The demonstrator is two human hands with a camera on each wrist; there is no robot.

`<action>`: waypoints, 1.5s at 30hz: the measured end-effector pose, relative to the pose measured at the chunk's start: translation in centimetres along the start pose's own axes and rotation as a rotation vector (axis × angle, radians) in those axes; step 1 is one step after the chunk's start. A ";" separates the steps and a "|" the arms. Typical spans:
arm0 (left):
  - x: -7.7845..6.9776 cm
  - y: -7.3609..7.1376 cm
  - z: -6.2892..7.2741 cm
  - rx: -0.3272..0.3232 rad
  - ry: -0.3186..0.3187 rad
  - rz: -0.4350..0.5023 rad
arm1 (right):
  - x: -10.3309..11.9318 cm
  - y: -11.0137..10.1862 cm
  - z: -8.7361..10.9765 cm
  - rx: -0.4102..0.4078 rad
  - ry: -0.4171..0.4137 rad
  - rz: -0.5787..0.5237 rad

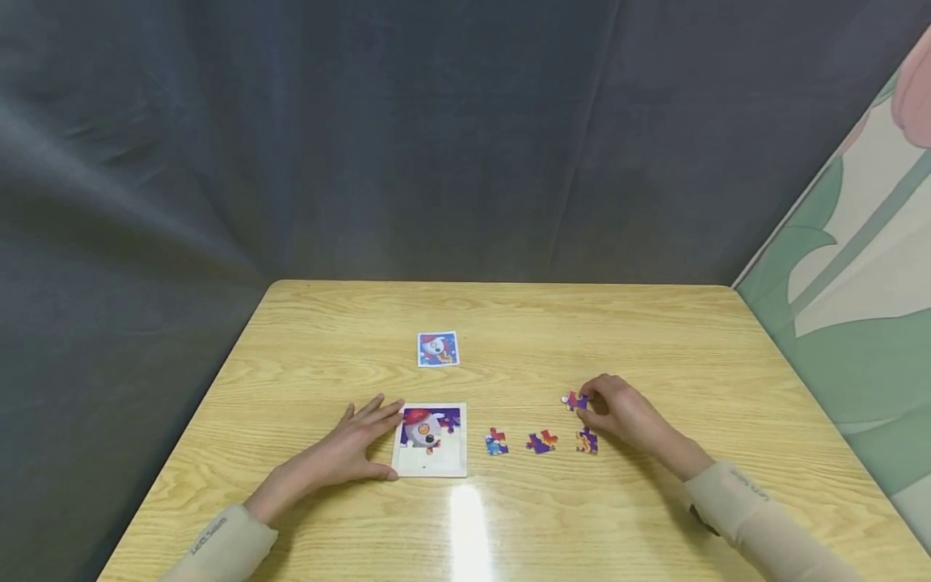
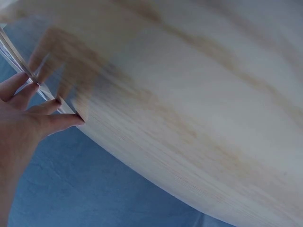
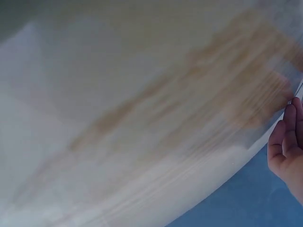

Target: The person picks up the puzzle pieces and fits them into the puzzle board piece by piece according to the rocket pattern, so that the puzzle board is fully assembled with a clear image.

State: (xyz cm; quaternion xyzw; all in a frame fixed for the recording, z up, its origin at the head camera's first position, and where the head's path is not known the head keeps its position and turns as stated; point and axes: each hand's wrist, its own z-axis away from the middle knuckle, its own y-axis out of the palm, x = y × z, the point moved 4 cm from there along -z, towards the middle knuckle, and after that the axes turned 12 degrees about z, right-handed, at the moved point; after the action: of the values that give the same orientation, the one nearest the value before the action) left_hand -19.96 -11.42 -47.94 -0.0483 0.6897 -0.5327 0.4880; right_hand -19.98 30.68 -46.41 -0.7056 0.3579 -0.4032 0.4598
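A square white puzzle tray [image 1: 445,466] lies on the table, partly filled with joined pieces of a cartoon dog in a red cap. My left hand [image 1: 356,444] touches the tray's left edge with spread fingers and the thumb near its lower corner. Off to the right, my right hand [image 1: 618,411] pinches a purple and red puzzle piece [image 1: 572,399] between thumb and index finger. Just below that hand lies an orange and purple puzzle piece [image 1: 586,440]. In the left wrist view, the left fingertips [image 2: 59,100] line the tray's edge; in the right wrist view, the held piece is hidden.
Between tray and right hand lie a blue and red puzzle piece [image 1: 497,442] and another purple and orange piece [image 1: 541,441]. Behind the tray is a small picture card [image 1: 438,349] of the dog. The wooden table [image 1: 349,315] ends at a dark curtain [image 1: 436,145].
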 end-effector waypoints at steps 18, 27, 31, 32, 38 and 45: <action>-0.2 -0.2 0.1 0.003 0.003 0.010 | 0.1 -0.1 -0.5 0.050 0.135 -0.142; -0.2 -0.2 0.1 0.006 -0.001 0.007 | -0.2 -0.5 -0.8 0.109 0.164 -0.166; -0.3 -0.3 0.1 0.009 0.000 0.004 | -0.2 -0.3 -0.6 0.102 0.148 -0.168; -0.3 -0.3 0.1 0.010 -0.001 0.004 | -0.2 -0.3 -0.5 0.097 0.145 -0.168; -0.4 -0.3 0.0 0.016 -0.003 0.003 | 0.4 -0.4 -0.3 0.052 0.158 -0.201; -0.3 -0.4 0.1 0.011 -0.001 0.010 | 3.4 -0.3 -1.0 0.009 0.129 -0.274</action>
State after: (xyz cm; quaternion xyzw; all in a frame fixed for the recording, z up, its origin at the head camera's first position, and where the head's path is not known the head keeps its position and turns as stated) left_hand -19.89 -11.44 -47.43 -0.0423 0.6868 -0.5340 0.4913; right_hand -19.47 27.43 -45.10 -0.7184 0.2853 -0.5081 0.3798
